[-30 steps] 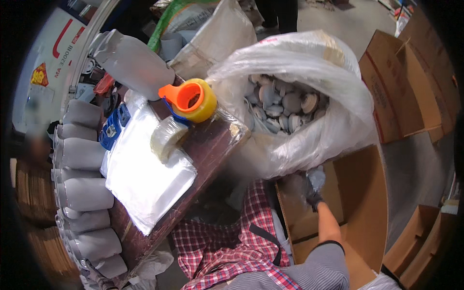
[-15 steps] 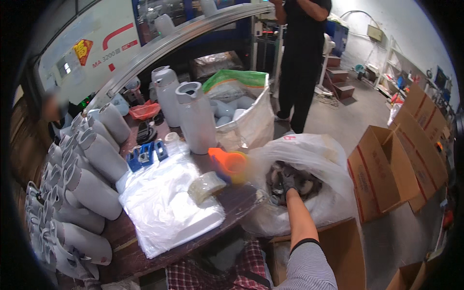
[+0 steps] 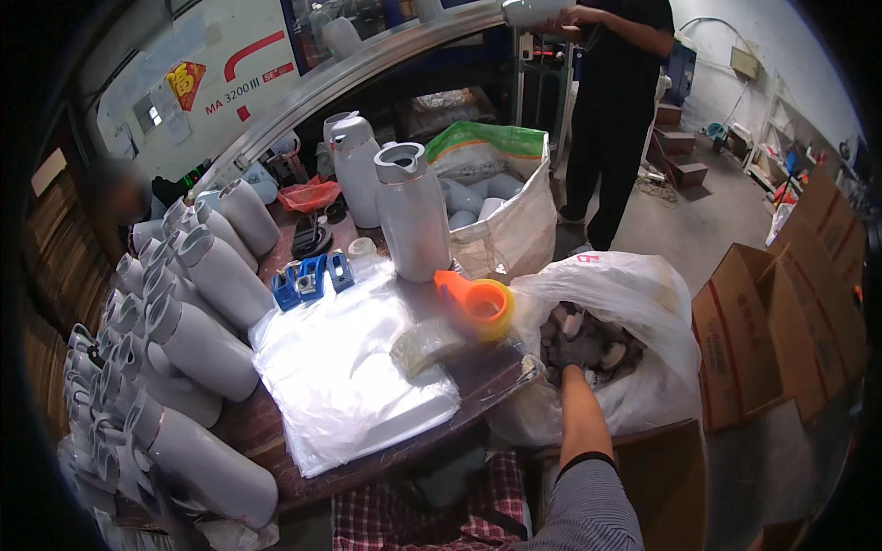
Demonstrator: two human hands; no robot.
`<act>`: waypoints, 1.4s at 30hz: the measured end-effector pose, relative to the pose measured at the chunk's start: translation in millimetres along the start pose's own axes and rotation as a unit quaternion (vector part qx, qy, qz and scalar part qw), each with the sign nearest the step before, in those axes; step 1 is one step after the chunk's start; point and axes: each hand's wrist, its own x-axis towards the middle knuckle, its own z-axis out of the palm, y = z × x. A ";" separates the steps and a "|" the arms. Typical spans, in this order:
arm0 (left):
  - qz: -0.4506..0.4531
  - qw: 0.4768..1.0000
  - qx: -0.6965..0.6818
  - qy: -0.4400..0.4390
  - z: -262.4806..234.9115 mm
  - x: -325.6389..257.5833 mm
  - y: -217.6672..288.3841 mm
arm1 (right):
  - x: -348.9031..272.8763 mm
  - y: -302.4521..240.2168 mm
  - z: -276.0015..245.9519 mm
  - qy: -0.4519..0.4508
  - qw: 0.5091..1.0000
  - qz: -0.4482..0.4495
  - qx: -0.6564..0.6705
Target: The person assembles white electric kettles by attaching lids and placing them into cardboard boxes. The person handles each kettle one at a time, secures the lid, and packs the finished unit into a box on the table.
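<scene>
The right hand reaches down into a large white plastic bag filled with small grey moulded caps; the bag stands just beside the dark wooden counter, at its right edge. The fingers are buried among the caps, so whether they grip one cannot be told. The left hand is out of view. On the counter lie a stack of clear plastic sleeves and an orange tape dispenser. Tall grey plastic flasks stand behind, some cut off at left.
</scene>
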 end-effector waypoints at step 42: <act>0.190 0.731 -0.106 -0.646 65.7 -181.3 -29.9 | -365.2 -262.9 -257.9 -0.485 0.656 -0.572 0.087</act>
